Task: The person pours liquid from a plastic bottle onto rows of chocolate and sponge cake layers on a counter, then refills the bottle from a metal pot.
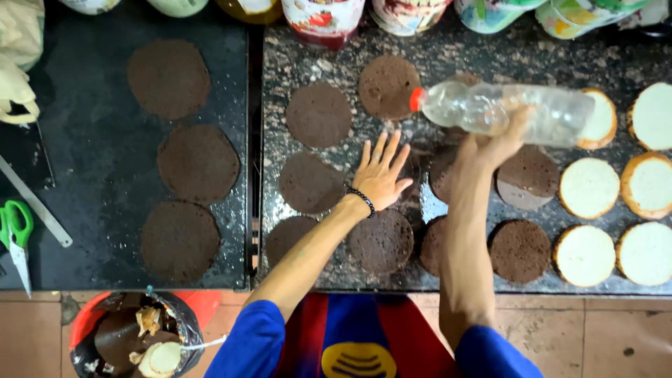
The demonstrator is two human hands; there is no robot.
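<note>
Bottle [507,110], clear plastic with red cap, held sideways above the counter [434,52], cap pointing left, over the dark cake rounds. Gripped at mid-body by right hand [498,143], fingers wrapped around it from below. Left hand [379,175] flat, fingers spread and open, palm down on the stone just beside a brown round [310,183], holding nothing; black bead bracelet [362,201] at the wrist. More brown rounds all about, one [383,241] right under the left wrist. Pale rounds [589,187] in rows at far right, well apart from the left hand. Three larger brown discs [198,163] on the dark slab to the left. Green-handled scissors [15,234] at the left edge. Red bin [196,305] with scraps below the counter edge.
</note>
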